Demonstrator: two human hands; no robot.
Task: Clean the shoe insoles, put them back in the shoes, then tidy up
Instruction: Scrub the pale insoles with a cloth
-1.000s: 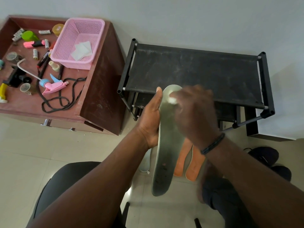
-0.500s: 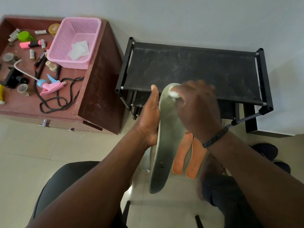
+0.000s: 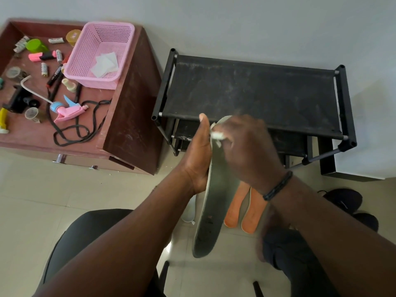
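A long dark grey insole (image 3: 212, 206) stands almost upright in front of me, heel end down. My left hand (image 3: 198, 153) grips it from the left side, thumb along its edge. My right hand (image 3: 244, 146) pinches a small white wipe (image 3: 216, 136) and presses it on the insole's upper part. Two orange insoles (image 3: 246, 209) lie side by side on the floor behind it. Dark shoes (image 3: 345, 200) sit on the floor at the right, partly hidden by my right arm.
A black shoe rack (image 3: 252, 93) stands against the wall ahead. At the left, a brown table (image 3: 128, 129) carries a pink basket (image 3: 100, 54) with white wipes, a pink spray head (image 3: 68, 110), a black cord and several small items. A black chair seat (image 3: 90, 228) lies below.
My right hand with the wipe has slid slightly down and left over the insole's top. The insole stays upright in my left hand.
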